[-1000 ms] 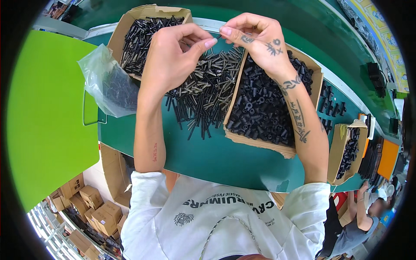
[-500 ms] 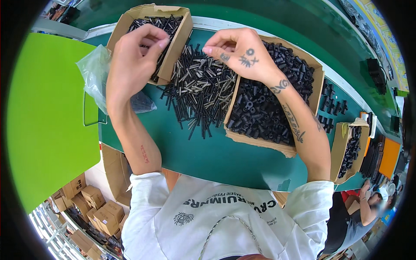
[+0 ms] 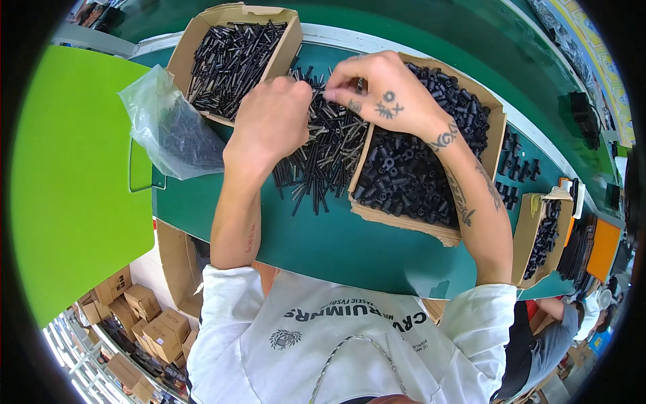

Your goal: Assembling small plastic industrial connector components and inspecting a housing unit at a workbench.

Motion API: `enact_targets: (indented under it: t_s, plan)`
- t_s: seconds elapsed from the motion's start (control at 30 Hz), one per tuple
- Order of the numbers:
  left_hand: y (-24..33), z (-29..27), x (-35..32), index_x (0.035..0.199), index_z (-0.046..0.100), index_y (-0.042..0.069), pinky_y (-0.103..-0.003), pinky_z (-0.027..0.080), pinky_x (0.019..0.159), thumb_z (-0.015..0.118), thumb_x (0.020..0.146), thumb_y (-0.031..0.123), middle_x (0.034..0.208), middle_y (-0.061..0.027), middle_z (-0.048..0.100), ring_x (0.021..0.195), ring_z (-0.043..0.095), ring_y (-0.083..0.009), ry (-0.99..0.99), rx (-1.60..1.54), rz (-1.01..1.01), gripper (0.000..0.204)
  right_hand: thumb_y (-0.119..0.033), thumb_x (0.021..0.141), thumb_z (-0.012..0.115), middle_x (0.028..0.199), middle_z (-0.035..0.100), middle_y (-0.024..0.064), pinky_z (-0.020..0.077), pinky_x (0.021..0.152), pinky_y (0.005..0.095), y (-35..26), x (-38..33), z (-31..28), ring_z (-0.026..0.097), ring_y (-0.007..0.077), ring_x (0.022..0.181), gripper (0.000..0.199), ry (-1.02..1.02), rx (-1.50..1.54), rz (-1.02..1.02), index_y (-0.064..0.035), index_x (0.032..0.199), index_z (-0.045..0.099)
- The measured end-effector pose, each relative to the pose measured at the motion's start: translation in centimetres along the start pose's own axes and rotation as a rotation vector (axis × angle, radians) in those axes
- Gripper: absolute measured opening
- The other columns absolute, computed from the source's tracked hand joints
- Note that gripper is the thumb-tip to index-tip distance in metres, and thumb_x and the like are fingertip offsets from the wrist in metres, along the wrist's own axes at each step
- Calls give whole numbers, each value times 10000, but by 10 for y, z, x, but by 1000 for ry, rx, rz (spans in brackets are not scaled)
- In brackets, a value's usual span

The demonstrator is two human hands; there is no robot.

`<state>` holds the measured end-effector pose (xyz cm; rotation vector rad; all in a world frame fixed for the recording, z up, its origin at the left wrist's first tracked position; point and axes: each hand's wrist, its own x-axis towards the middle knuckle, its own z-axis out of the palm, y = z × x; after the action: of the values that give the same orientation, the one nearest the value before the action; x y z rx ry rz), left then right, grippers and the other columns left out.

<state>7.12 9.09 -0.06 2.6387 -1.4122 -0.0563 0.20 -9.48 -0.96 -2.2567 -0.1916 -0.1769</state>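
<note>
From the head camera, the person's left hand (image 3: 269, 124) and right hand (image 3: 380, 94) meet over a loose heap of black threaded pins (image 3: 321, 158) spread on the green bench (image 3: 350, 246). The right hand's grip is pinched together on what looks like one small black piece right at its fingertips; the left hand is curled knuckles-up just beside it, and whether its grip holds anything cannot be told. The heap lies directly under both grips, apparently so parts can be picked without reaching. Just right of the right grip, under the wrist, sits an open cardboard box of short black sleeves (image 3: 417, 168); beyond the left grip is a second box of long black pins (image 3: 232, 54), with a clear plastic bag (image 3: 168, 131) to its left. Further right stand smaller boxes of black parts (image 3: 542, 236). Stacked cartons (image 3: 134, 316) lie on the floor below, and another person's sleeve (image 3: 558, 330) shows at the lower right.
</note>
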Motion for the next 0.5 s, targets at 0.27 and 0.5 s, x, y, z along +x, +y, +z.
enact_targets:
  t_s: [0.27, 0.5]
  plan:
    - [10, -7, 1, 829, 672, 20, -428, 553, 767, 680, 729, 80, 875, -180, 691, 874, 691, -347, -105, 114, -63, 117, -168, 692, 830, 766, 682, 150, 522, 678, 421, -16, -12, 4, 671, 335, 779, 229, -349, -255, -49, -12, 818, 719]
    - [6, -4, -5, 828, 649, -2, -447, 539, 764, 664, 754, 83, 877, -205, 674, 889, 670, -358, -46, 69, -79, 114, -140, 680, 816, 763, 680, 139, 523, 686, 426, -14, -15, 14, 670, 333, 770, 203, -316, -311, -101, -21, 816, 723]
